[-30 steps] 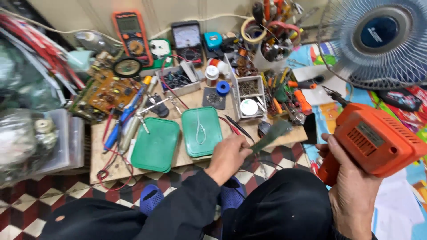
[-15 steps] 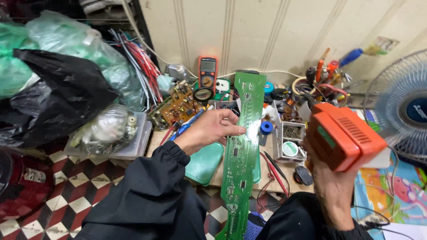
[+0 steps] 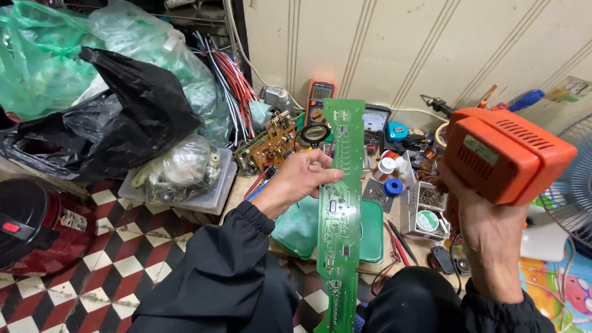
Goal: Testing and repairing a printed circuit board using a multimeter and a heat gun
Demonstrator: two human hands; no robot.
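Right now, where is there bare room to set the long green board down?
Free: the checkered floor between the red appliance and the left sleeve; partly the green trays under the circuit board. Crowded: the bench by the parts box and meters.

A long, narrow green circuit board [image 3: 340, 209] is held upright above a cluttered workbench, its bare face with small dark chips, pale traces and rows of tiny solder points turned toward the camera. It runs from the far wall's height down to the near edge of the view, tilted slightly, gripped along its left edge about a third of the way down. To its right, an orange soldering gun [image 3: 502, 154] with a boxy, vented plastic body is raised at the same height, its rear toward the camera and its tip pointing away toward the wall, well apart from the board.
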